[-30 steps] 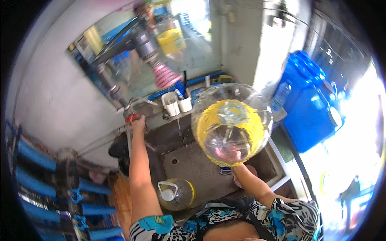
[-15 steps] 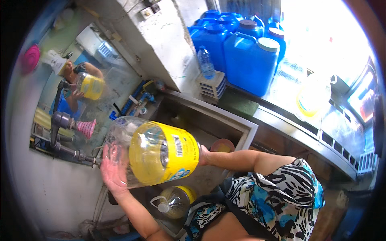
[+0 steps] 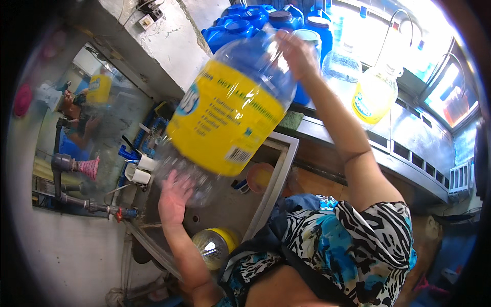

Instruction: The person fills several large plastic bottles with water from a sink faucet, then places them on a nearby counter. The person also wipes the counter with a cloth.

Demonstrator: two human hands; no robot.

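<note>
A big clear plastic water jug (image 3: 225, 123) with a wide yellow label is held up between my hands, tilted over the sink, its upper end toward the far right. My right hand (image 3: 299, 53) grips the top end, where blur hides the neck. Against the ridged lower end rests my left hand (image 3: 175, 198), fingers spread, supporting it. Below, a second clear jug (image 3: 212, 248) with a yellow band stands in the near part of the grey sink (image 3: 273, 204). A pinkish bowl (image 3: 260, 177) lies in the sink's right part.
Blue jerrycans (image 3: 238, 31) crowd the back ledge. On the metal counter (image 3: 327, 135) stand a clear jug (image 3: 341, 66) and a yellow-labelled jug (image 3: 376, 94). Left are a wall mirror (image 3: 110, 123), grey pipes (image 3: 64, 162) and white cups (image 3: 137, 174) at the sink's edge.
The jug has gone up and tipped from lying sideways to a steeper slant. My right hand has risen high with its upper end; my left hand stays low at the other end. The view has shifted.
</note>
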